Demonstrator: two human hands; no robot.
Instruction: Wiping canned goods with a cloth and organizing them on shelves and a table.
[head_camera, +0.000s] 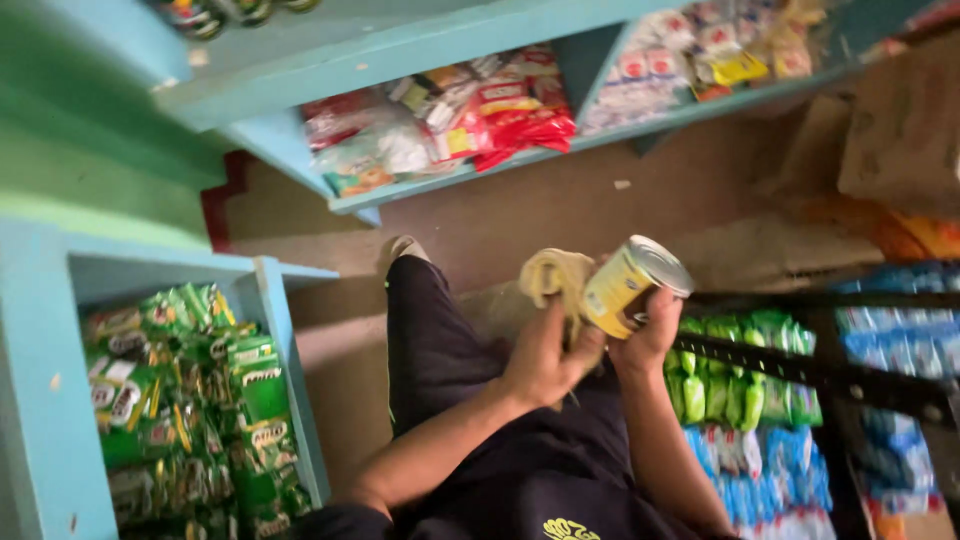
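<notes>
A: What is lying nearest the camera?

B: The person's dark clothing is filling the bottom middle of the view, and both forearms are reaching up out of it. The left hand (543, 362) is closing around a pale yellowish cloth (553, 275), which is bunching up above the fingers and pressing against the side of a can.

A: And the other hand?

B: The right hand (645, 335) is gripping a yellow can (630, 283) from below and behind, fingers wrapping its lower end. The can is tilting, its silver metal top pointing up and to the right. So the two hands are close together, both clamped, one on the cloth and one on the can, with the cloth touching the can.

A: What is sitting around them?

B: At lower left, green sachets (185, 400) are crowding a light blue shelf compartment (40, 400). At right, green packets (745, 375) are hanging behind a dark metal rack bar (820, 372), with blue and white packs (770, 475) below them.

A: And further off?

B: The person's leg is stretching out over a brown floor (520, 215), ending in a shoe that is blurring too much to describe. Beyond that, a light blue shelf (560, 145) is carrying red snack bags (515, 120) and, further right, what are probably white wrapped packets (650, 80).
</notes>
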